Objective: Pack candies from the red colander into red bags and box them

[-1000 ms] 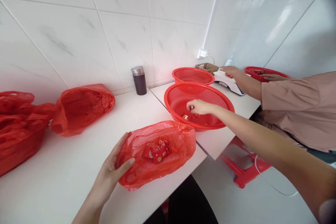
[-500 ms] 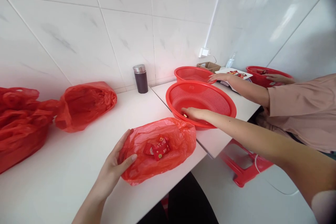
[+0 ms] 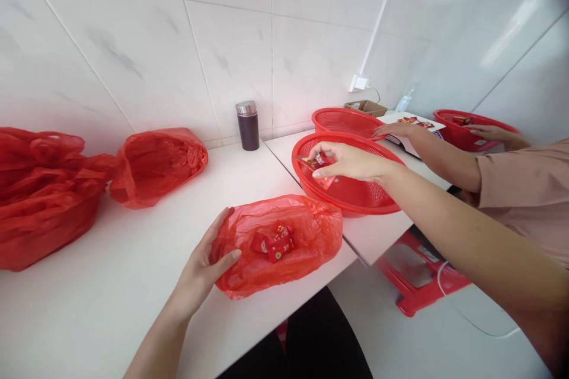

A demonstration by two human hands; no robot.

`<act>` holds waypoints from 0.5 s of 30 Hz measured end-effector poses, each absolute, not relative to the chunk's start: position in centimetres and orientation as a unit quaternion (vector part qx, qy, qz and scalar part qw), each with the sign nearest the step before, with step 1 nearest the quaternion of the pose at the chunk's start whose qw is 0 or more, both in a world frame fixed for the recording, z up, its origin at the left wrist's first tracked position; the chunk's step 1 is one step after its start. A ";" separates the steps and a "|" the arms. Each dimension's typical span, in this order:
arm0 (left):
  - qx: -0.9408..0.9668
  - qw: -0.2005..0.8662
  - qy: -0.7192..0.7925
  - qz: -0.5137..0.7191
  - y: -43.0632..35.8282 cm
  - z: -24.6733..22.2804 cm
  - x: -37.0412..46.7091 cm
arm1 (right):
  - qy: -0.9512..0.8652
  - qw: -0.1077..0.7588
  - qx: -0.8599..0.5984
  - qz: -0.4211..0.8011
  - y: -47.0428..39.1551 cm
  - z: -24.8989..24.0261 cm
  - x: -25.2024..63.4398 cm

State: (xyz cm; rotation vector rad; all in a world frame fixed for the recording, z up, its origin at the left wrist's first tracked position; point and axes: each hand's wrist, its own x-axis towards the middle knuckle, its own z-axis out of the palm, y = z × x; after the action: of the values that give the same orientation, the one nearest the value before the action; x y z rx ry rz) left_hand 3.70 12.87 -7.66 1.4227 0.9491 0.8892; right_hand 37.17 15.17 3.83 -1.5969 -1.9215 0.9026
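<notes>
My left hand (image 3: 205, 269) grips the near-left edge of a red plastic bag (image 3: 306, 266), thumb inside and fingers outside. The bag lies spread open on the white table, with a few small red printed packets (image 3: 281, 243) in it. Over the near side of a large red basket (image 3: 391, 208) is my right hand (image 3: 344, 161), its fingers closed on red printed packets (image 3: 323, 161) like those in the bag. The fingers partly cover them, so I cannot tell how many there are.
At the left are a bulky red bag (image 3: 48, 189) and another open one (image 3: 155, 169). A dark tumbler (image 3: 248, 125) stands by the wall. A co-worker's hand (image 3: 393, 130) touches a second basket (image 3: 342, 118), beside a scale (image 3: 418, 121); a red stool (image 3: 411, 284) stands below.
My right hand has come up out of the large basket with red packets in its fingers. My left hand keeps its hold on the bag. The whole view has shifted slightly.
</notes>
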 end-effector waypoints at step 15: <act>0.627 0.553 0.394 0.381 13.4 -7.6 2.5 | -0.799 0.073 -0.539 0.256 14.3 -1.9 27.8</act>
State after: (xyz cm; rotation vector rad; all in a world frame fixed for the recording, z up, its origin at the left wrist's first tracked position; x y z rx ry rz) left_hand 2.45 13.36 -7.62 1.4820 0.9311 0.9016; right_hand 27.83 14.30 -1.87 -1.6200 -2.3992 0.7697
